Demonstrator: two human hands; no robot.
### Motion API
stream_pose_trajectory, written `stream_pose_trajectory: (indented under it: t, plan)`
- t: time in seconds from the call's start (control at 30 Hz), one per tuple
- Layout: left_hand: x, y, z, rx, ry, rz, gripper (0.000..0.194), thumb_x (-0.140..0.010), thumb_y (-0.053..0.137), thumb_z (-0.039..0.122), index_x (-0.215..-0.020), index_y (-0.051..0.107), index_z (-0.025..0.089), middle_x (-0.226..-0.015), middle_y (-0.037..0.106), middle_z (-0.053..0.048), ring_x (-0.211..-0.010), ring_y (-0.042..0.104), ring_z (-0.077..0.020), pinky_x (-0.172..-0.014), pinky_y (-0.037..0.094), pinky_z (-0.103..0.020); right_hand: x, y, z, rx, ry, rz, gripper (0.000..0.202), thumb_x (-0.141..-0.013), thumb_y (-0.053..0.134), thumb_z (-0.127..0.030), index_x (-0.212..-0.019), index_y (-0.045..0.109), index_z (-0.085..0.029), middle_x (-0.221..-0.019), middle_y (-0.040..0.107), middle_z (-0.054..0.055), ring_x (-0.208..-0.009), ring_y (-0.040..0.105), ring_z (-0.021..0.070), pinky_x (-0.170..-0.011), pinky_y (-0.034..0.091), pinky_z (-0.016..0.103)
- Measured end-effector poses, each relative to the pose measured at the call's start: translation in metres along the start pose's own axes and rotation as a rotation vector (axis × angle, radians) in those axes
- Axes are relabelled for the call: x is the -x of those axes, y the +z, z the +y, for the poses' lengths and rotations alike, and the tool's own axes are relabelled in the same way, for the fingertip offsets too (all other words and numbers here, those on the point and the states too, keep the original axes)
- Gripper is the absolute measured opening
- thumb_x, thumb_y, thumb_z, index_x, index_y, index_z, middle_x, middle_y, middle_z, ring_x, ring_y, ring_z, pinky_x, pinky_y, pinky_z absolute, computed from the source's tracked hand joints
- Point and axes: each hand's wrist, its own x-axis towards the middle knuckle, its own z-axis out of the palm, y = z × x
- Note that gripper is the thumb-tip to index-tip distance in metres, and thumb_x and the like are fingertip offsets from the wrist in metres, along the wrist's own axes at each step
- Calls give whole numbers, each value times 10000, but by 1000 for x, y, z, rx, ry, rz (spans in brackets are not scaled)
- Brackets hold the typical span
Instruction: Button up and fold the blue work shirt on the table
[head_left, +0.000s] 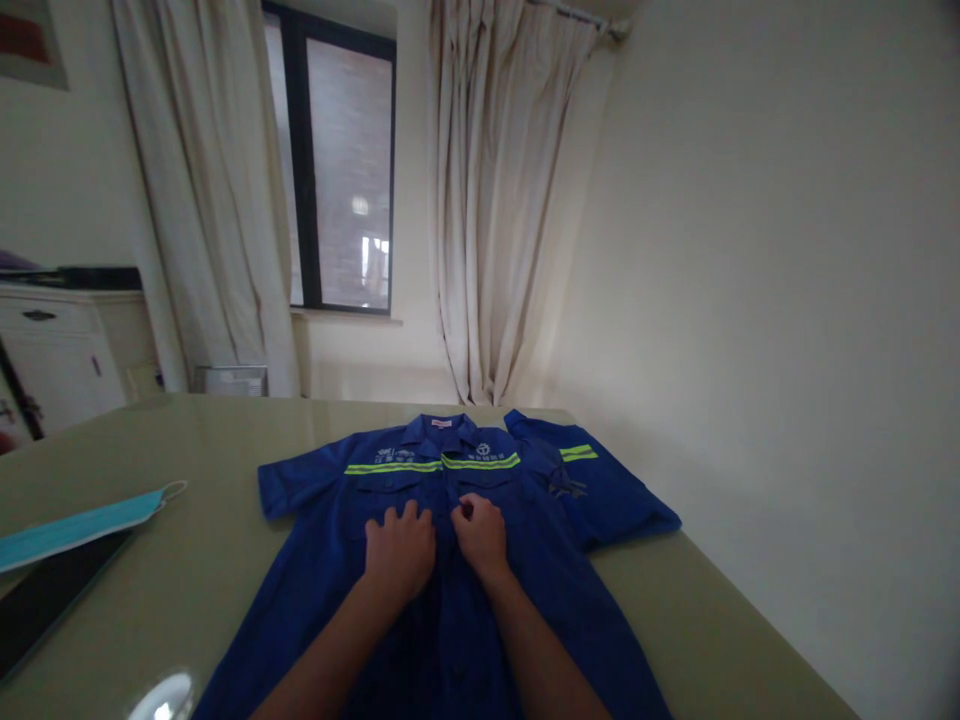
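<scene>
- My left hand lies flat, palm down, fingers loosely spread on the front of the blue work shirt; my right hand is curled beside it, fingertips bunched at the shirt's middle seam, though I cannot tell whether they pinch anything.
- The shirt lies face up under both hands, collar away from me, a yellow reflective stripe across its chest.
- It rests on a pale green table; a blue face mask lies well to the left, curtains and a window beyond.
</scene>
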Motion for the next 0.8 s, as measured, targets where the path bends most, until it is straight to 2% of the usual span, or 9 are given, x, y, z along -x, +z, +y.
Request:
stream_pose_trajectory:
  t: [0.07, 0.17, 0.33, 0.53, 0.7, 0.8]
  plan:
    - [-13, 5, 2, -9, -12, 66, 323, -990, 422, 246, -1098, 719, 177, -1165, 678, -160, -1103, 617, -352, -910, 465, -524, -1, 1, 2, -82, -12, 19, 160, -883, 595, -238, -901, 753, -226, -867, 785, 29, -812, 727, 179, -692, 439, 235]
    - [-26, 21, 0, 53, 33, 129, 276, -995, 438, 228, -1093, 693, 187, -1194, 651, -138, -1140, 586, -313, -902, 457, -440, -2, 4, 5, -208, -74, 54, 169, -904, 590, -279, -872, 740, -207, -825, 772, 37, -774, 718, 186, -691, 457, 240]
    - [-33, 42, -12, 280, 103, 136, 192, -983, 478, 207, -1024, 665, 220, -1097, 660, -67, -1049, 592, -249, -865, 459, -354, -2, 6, 7, -303, -241, 70, 299, -978, 480, -307, -869, 737, -201, -828, 758, 42, -767, 696, 189, -697, 468, 249]
    - [-35, 42, -15, 552, 143, 243, 236, -978, 432, 157, -975, 661, 213, -1024, 657, -69, -1030, 611, -219, -945, 460, -322, -1, 3, 4, -279, -319, -4, 288, -972, 458, -235, -976, 744, -203, -940, 770, 51, -881, 710, 191, -795, 488, 247]
    - [-36, 42, -16, 647, 106, 189, 277, -961, 425, 126, -998, 684, 216, -994, 734, -56, -951, 688, -209, -871, 486, -306, 2, 1, 1, -258, -277, -31, 225, -913, 541, -209, -1003, 747, -214, -832, 759, 15, -744, 703, 175, -678, 472, 231]
    - [-37, 44, -20, 687, 94, 175, 270, -950, 457, 135, -1021, 701, 226, -1008, 775, -43, -956, 720, -205, -850, 495, -293, 4, 1, -1, -180, -254, -17, 224, -915, 563, -217, -1043, 748, -230, -843, 756, 10, -745, 697, 171, -677, 458, 232]
